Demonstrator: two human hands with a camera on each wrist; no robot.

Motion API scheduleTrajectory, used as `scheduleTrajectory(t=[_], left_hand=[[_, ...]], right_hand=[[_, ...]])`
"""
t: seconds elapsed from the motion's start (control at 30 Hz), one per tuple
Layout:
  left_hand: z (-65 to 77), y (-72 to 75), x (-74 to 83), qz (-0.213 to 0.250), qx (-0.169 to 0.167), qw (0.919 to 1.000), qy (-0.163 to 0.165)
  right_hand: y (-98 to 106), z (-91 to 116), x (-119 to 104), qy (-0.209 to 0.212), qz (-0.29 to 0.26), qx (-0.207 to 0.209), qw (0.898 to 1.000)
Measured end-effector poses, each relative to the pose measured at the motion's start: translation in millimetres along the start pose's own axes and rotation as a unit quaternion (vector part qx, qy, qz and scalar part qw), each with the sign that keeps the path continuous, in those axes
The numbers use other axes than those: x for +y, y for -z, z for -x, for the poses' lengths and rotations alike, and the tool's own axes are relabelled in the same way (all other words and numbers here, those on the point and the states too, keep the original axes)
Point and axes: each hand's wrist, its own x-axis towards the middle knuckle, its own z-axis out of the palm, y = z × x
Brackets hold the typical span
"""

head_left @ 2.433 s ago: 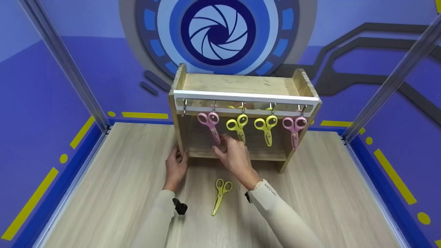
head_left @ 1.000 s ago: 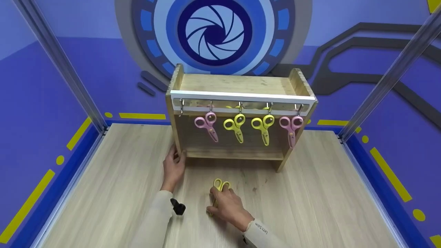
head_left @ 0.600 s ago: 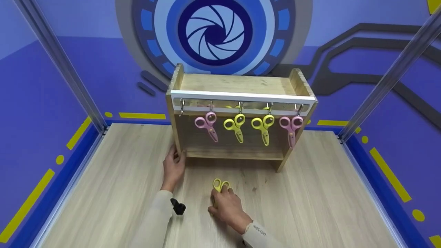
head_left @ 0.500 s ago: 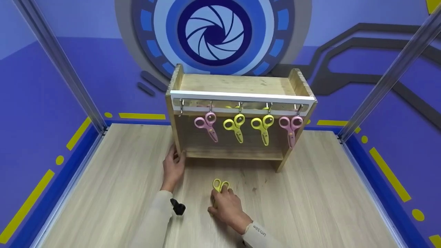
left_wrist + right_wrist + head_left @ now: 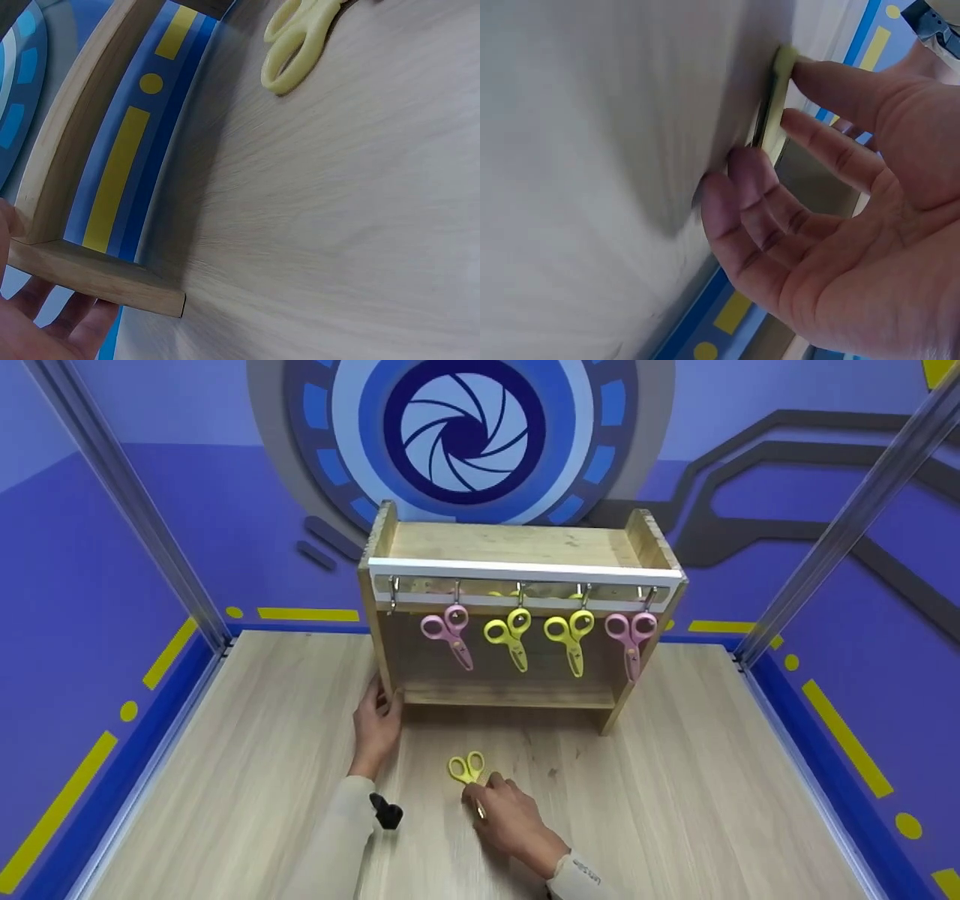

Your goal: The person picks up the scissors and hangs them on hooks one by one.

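Observation:
Yellow scissors [image 5: 467, 777] lie low over the table in front of the rack, loops pointing away. My right hand [image 5: 514, 821] pinches them by the blade end, which is partly hidden; in the right wrist view, the thumb touches the scissors [image 5: 778, 90] near one end. My left hand [image 5: 375, 731] grips the lower left side of the wooden rack [image 5: 510, 536]; in the left wrist view its fingers wrap the wood edge. From the rack's hooks hang pink scissors [image 5: 460, 651], two yellow scissors [image 5: 517, 651], [image 5: 574, 652] and pink scissors [image 5: 631, 651] on the right.
The leftmost hook [image 5: 392, 594] carries nothing. A white rail [image 5: 525, 568] runs across the rack's top front. Pale wood-grain table [image 5: 675, 810] extends to both sides, bounded by blue-purple panels [image 5: 60, 585] and metal posts.
My right hand came down from the hanging pink scissors to the yellow scissors on the table and took hold of them. Their loops have since swung left. My left hand stays on the rack.

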Motion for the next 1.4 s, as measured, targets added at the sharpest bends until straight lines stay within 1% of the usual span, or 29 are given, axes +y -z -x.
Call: scheduleTrajectory(t=[0.07, 0.2, 0.4, 0.57, 0.7, 0.9, 1.13, 1.23, 1.4], left_hand=[[0.0, -0.3, 1.0, -0.003, -0.001, 1.0000, 0.002], [0.2, -0.5, 2.9, -0.014, -0.004, 0.9998, 0.013], [1.4, -1.2, 2.5, -0.023, -0.004, 0.9996, 0.018], [1.1, -1.3, 0.8, -0.018, -0.007, 0.9997, 0.017], [0.6, -0.8, 0.7, -0.019, -0.006, 0.9997, 0.016], [-0.6, 0.4, 0.4, -0.018, -0.004, 0.9996, 0.021], [-0.5, 0.1, -0.1, -0.012, -0.002, 0.9998, 0.014], [-0.5, 0.0, 0.0, -0.011, -0.002, 0.9999, 0.011], [-0.5, -0.1, 0.6, -0.013, -0.005, 0.9998, 0.016]], right_hand=[[2.4, 4.0, 4.0, 0.005, -0.009, 0.003, 1.000], [5.6, 8.5, 14.6, -0.004, -0.025, 0.006, 1.000], [7.3, 7.2, 28.0, -0.015, -0.020, 0.023, 0.999], [8.1, 3.9, 27.8, -0.035, -0.007, 0.006, 0.999], [7.8, 1.3, 26.2, -0.042, 0.004, 0.002, 0.999], [5.6, -2.4, 25.4, -0.036, 0.016, 0.020, 0.999], [5.2, -3.4, 25.2, -0.031, 0.003, 0.014, 0.999], [3.7, -2.8, 24.3, -0.026, -0.003, 0.027, 0.999], [-1.2, -2.0, 24.6, -0.016, -0.006, 0.070, 0.997]])
